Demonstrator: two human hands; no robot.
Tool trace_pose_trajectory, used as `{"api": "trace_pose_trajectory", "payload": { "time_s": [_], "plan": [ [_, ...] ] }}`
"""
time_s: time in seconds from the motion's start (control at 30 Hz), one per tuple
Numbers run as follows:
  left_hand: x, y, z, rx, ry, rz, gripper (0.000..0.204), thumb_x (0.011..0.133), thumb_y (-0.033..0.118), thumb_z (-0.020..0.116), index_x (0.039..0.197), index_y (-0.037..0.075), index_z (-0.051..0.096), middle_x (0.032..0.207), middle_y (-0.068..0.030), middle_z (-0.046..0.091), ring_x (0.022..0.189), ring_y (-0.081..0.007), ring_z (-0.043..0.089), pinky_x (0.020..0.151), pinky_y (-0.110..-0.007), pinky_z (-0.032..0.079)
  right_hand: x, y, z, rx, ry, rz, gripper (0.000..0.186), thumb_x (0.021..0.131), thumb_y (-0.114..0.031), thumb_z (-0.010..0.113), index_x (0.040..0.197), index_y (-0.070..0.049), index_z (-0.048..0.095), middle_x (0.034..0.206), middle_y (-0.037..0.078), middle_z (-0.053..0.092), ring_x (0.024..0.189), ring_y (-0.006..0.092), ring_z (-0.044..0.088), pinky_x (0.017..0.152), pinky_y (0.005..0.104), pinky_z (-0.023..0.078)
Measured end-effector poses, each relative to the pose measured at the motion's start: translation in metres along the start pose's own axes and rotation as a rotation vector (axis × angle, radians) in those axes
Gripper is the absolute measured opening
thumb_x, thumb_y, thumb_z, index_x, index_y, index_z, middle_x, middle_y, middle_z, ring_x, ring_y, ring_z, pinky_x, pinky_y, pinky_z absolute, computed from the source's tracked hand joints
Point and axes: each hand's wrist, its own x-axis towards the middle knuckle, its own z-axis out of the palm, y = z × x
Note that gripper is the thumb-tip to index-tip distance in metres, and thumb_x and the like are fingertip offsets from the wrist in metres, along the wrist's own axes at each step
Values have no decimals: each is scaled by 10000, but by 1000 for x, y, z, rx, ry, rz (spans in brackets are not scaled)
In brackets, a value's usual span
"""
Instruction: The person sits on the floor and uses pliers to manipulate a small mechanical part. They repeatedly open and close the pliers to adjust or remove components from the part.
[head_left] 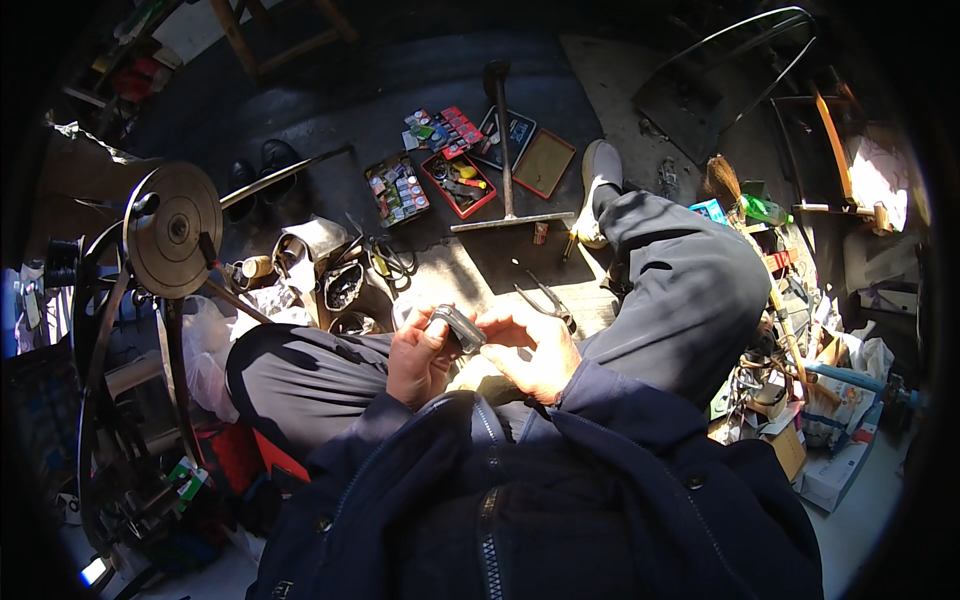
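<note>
Over my lap, my left hand holds a small black oblong object, with the thumb along its side. My right hand has its fingers on the object's right end, thumb near its lower edge. What the object is, I cannot tell. A pale, crumpled material lies under my hands, partly hidden. On the ground just beyond, dark slender tools rest near my right leg.
A metal T-stand stands among boxes of small items, a red tool tray and a flat tray. A wheeled metal machine is at left. Bags, a broom and cartons crowd the right.
</note>
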Motion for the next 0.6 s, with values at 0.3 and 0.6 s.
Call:
{"api": "trace_pose_trajectory", "payload": {
  "time_s": [0.3,0.6],
  "plan": [
    [-2,0,10,273,106,18,309,1002,134,653,1272,0,587,1156,-142,712,992,-192,715,852,-318,592,5,11,-1,6,60,57,233,823,16,717,1055,29,714,992,131,744,932,204,726,859,327,569],
    [-3,-4,7,370,71,-12,267,1011,103,615,1257,1,629,1088,-50,721,894,-85,673,727,-208,525,2,7,0,-26,-58,87,383,840,10,704,1217,11,640,1031,117,707,910,189,707,814,309,577]
  ]
}}
